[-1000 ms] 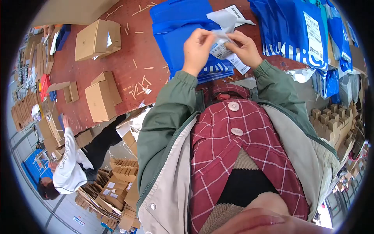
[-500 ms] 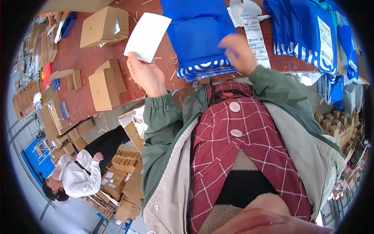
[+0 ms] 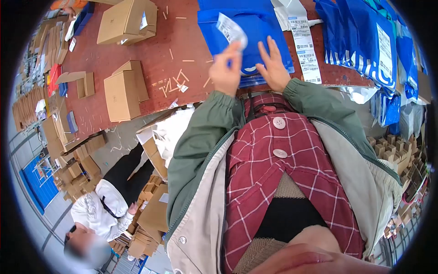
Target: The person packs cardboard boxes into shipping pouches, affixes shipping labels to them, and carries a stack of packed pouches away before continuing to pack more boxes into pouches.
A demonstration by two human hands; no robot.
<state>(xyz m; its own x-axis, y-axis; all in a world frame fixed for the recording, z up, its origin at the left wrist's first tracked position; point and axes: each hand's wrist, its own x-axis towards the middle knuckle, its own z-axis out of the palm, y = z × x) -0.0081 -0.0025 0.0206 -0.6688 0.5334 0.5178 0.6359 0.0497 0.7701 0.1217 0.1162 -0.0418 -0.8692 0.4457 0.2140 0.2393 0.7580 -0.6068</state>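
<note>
My left hand (image 3: 226, 68) pinches the end of a white shipping label (image 3: 231, 31), curled, with print on its visible side, over a blue plastic mailing bag (image 3: 210, 25). My right hand (image 3: 273, 66) is open, fingers spread, resting on the bag's right part near its front edge. Part of the bag is hidden by my hands and the label. Right of the bag, a strip of printed labels (image 3: 305, 48) lies lengthwise on the red table (image 3: 182, 39).
Cardboard boxes (image 3: 121, 93) stand on the table's left, with small wooden sticks (image 3: 171, 86) scattered near them. More filled blue bags (image 3: 351, 41) lie at the right. A person in a white top (image 3: 98, 208) stands beyond at lower left, among stacked cartons.
My left hand has swung right with the label, from beside the bag to above it. My right hand has come down and flattened onto the bag.
</note>
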